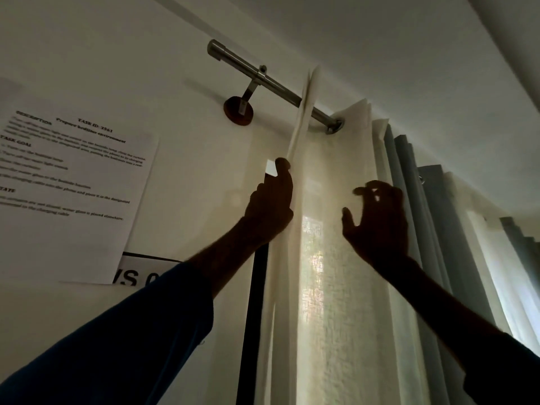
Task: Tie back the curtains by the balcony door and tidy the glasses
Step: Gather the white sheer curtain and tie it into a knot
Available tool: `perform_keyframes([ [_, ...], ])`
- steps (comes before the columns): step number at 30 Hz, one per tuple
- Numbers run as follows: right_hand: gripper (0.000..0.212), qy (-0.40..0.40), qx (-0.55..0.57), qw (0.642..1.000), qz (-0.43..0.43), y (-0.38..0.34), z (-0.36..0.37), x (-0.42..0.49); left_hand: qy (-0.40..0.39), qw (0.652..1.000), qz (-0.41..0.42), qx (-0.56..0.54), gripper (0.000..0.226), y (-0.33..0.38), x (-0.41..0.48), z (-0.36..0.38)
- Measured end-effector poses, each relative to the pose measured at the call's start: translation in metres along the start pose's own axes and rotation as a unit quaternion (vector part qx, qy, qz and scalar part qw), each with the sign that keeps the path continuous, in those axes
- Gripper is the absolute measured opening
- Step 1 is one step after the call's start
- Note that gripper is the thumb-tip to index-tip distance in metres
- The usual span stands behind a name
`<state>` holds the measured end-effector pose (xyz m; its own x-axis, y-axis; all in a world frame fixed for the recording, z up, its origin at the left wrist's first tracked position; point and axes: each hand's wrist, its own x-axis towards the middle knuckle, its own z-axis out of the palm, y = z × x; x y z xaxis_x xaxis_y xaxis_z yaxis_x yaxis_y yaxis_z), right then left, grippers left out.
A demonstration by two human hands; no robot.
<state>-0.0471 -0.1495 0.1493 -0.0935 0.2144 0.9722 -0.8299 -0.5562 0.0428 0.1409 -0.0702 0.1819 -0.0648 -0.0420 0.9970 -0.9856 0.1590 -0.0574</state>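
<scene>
Left hand [270,206] clenched on the edge of the cream sheer curtain [330,287] hanging from a steel rod [263,78]; right hand [377,220] spread, grasping nothing. Wall sheet [73,185]: "TASK ID: 3561", "Prepare bedtime environment"

The left hand [271,206] grips the left edge of the sheer curtain [336,258] below the metal rod [271,83]. The right hand [377,220] hovers beside it, fingers loosely spread. A printed sheet [73,185] hangs on the wall at left.

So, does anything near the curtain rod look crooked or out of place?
The printed sheet on the wall, left of the white curtain, looks tilted and overlaps another sign below it, though the camera angle may exaggerate this. Nothing looks damaged.
</scene>
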Motion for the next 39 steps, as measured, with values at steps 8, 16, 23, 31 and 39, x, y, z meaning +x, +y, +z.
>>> perform_keyframes([
  [8, 0.052, -0.119, 0.066, 0.979, 0.153, 0.02, 0.009, 0.011, -0.064, 0.997, 0.049, -0.016, 0.042, -0.005, -0.011, -0.002],
  [16, 0.036, -0.057, 0.122, 0.99, 0.043, -0.024, 0.015, 0.017, -0.054, 0.996, 0.044, -0.06, 0.03, -0.017, -0.001, -0.004],
  [23, 0.022, -0.053, 0.157, 0.982, -0.086, -0.093, 0.019, 0.036, -0.035, 0.995, 0.094, -0.029, 0.025, -0.031, 0.006, -0.01],
  [31, 0.016, -0.061, 0.152, 0.982, -0.097, -0.1, 0.015, 0.024, -0.016, 0.996, 0.08, -0.045, 0.019, -0.045, 0.007, -0.022],
  [39, 0.022, -0.103, 0.133, 0.985, -0.029, -0.077, 0.017, -0.019, -0.058, 0.994, 0.045, -0.079, 0.029, -0.021, -0.004, -0.011],
])
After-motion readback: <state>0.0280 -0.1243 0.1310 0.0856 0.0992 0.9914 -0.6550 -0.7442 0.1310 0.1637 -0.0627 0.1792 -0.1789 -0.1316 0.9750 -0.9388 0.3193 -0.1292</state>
